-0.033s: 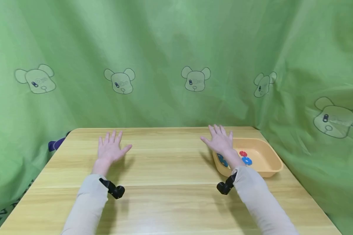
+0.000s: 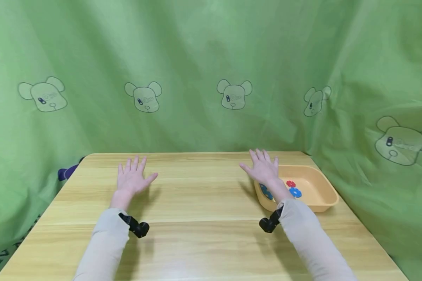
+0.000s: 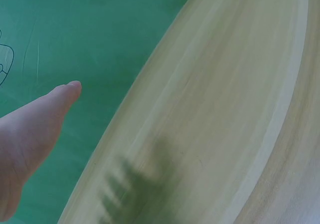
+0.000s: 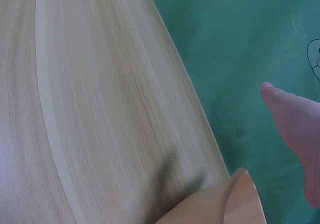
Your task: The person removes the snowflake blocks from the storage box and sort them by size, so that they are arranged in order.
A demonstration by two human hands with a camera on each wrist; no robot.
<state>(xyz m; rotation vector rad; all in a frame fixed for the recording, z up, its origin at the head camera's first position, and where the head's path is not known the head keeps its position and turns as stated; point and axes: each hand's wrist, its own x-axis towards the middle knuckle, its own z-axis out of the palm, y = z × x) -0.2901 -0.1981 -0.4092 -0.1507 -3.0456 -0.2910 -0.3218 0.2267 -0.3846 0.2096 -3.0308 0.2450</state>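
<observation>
My left hand hovers over the left side of the wooden table, fingers straight and spread, holding nothing. Its thumb shows in the left wrist view, with the hand's shadow on the wood. Over the left end of an orange plastic basin is my right hand, fingers spread and nothing held. Inside the basin lie a red flower-shaped piece, a blue flower-shaped piece and more blue pieces at the left, partly hidden by the right forearm.
A green curtain with printed bear heads hangs behind and beside the table. Something purple shows past the table's left edge. Each wrist carries a small black camera mount. The basin stands near the table's right edge.
</observation>
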